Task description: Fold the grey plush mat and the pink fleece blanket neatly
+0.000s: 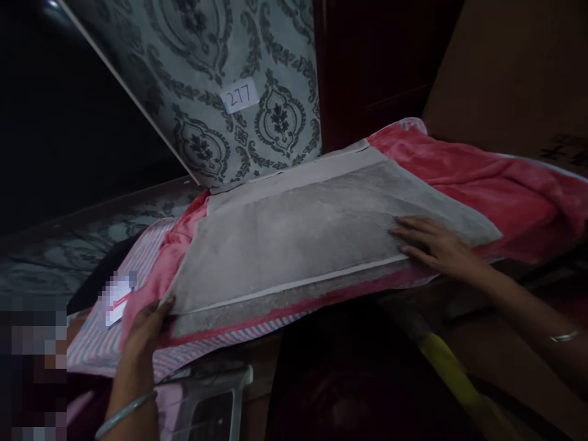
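Observation:
A wide grey cloth lies spread out, with a pale strip along its far edge and a white line near its front edge. Beneath it is a red plush blanket, whose striped underside shows at the left and along the front. My left hand pinches the grey cloth's near left corner between thumb and fingers. On the right part of the cloth, my right hand rests palm down, its fingers stretched out and slightly apart.
Behind the cloth rises a patterned panel with a paper label reading 277. A large brown cardboard surface stands at the right. Below the front edge are a clear plastic frame and a yellow strip. The lower left corner is blurred out.

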`<state>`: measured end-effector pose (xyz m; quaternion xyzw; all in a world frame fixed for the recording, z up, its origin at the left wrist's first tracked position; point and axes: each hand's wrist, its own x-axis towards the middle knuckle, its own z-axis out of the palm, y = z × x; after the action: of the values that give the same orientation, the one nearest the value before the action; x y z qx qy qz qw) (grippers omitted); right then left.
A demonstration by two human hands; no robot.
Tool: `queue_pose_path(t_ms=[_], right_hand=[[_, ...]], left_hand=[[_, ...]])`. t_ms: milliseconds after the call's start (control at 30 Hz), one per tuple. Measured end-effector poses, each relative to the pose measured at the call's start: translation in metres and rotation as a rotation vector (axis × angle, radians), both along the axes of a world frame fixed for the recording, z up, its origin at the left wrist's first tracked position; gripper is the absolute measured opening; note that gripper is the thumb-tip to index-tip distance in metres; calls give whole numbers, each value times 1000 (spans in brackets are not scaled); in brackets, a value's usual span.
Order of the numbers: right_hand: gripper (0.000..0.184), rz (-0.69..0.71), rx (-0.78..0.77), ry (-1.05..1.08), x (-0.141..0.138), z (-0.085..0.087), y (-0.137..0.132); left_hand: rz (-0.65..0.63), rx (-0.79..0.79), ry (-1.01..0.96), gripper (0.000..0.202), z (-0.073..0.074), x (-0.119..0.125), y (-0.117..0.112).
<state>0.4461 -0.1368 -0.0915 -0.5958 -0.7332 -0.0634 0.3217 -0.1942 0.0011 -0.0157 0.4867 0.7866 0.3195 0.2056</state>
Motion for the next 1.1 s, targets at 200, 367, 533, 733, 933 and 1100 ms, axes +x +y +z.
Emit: queue_pose_path(t_ms=[200,367,533,733,933,1100], right_hand=[[37,107,-60,31,-51,-9,7],[35,128,9,87,-80,-19,16],[35,89,124,74,-87,-32,20],[41,79,242,60,-90,-43,25],[32,99,208,62,-88,-38,17],[33,128,135,100,-88,-3,25]], left_hand=[[-211,335,605,48,-7,49,-18],[-936,521,609,39,-35,125,-34],[-982,570,669,28,-50,144,-30],[-967,789,781,35,-59,129,-24],[-944,814,733,26,-54,130,-33],[-1038,675,541,27,-28,141,-31]])
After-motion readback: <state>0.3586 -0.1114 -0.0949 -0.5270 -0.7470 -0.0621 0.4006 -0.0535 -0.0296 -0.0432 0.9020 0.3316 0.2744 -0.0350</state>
